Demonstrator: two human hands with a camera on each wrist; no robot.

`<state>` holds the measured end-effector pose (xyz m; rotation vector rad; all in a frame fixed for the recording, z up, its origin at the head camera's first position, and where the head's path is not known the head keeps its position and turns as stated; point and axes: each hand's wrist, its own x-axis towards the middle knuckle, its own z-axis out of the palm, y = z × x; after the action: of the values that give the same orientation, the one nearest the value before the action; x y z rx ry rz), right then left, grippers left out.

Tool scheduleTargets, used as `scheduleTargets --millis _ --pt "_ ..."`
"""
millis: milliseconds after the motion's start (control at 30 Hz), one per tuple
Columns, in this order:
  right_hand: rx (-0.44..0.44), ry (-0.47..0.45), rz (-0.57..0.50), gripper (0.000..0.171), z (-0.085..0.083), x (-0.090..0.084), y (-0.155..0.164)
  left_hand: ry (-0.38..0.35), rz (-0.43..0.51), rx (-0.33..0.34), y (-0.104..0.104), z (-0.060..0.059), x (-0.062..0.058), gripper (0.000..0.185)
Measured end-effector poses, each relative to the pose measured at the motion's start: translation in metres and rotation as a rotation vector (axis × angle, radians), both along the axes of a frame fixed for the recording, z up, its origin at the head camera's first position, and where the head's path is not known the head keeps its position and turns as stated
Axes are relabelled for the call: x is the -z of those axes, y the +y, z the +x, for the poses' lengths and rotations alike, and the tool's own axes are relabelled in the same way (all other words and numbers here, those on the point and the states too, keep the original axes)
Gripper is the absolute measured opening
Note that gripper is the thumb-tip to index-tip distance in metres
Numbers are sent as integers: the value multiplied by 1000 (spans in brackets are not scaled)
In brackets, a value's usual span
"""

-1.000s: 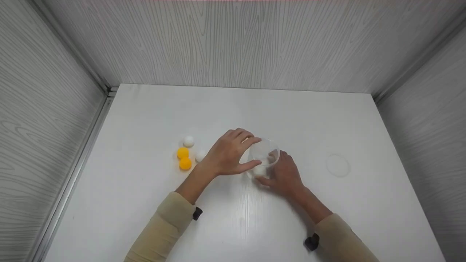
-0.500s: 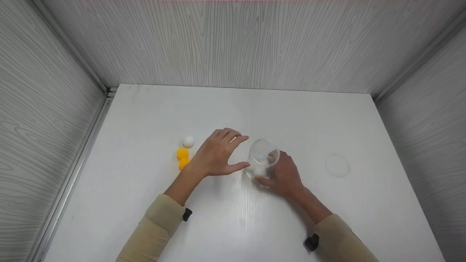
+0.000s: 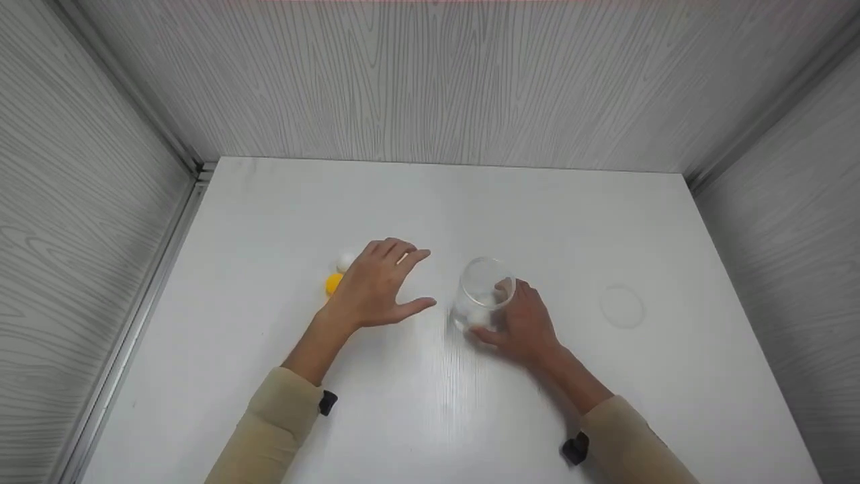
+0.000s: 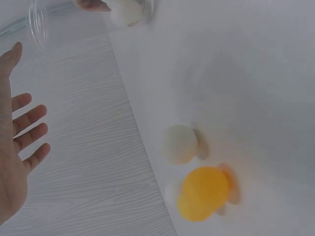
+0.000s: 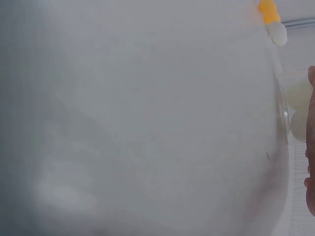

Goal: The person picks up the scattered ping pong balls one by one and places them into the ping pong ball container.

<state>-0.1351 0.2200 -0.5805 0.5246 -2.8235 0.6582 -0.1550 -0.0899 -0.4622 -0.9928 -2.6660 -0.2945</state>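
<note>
My right hand (image 3: 527, 323) grips a clear round plastic container (image 3: 480, 289), standing upright on the table with its mouth uncovered. White ping-pong balls (image 5: 299, 125) sit low inside it, two of them showing in the right wrist view. Left of the container, my left hand (image 3: 369, 286) is held with thumb and fingers spread, nothing between them. Beneath and beside it lie loose ping-pong balls: a yellow-orange ball (image 3: 333, 284) and a white ball (image 3: 345, 261) peek out past the hand. The left wrist view shows two overlapping orange balls (image 4: 204, 189) and a nearer white ball (image 4: 180, 144).
A thin, clear circular piece like a lid (image 3: 621, 306) lies flat on the white table (image 3: 430, 423), right of my right hand. Wood-grained panels (image 3: 430, 81) wall in the table at the back and both sides.
My left hand has drawn back leftward from the container's mouth, with its fingers spread, and now covers more of the loose balls. The right hand and container stay put.
</note>
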Motion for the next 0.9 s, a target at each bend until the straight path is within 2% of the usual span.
scheduleTargets --millis 300,600,900 --pt "-8 5 11 92 0 2 1 2 60 -53 -26 5 14 68" --pt "-8 14 14 92 0 2 1 -9 57 -68 -35 4 21 67" --pt "-9 20 21 91 -1 2 1 -45 18 -124 -48 4 36 64"
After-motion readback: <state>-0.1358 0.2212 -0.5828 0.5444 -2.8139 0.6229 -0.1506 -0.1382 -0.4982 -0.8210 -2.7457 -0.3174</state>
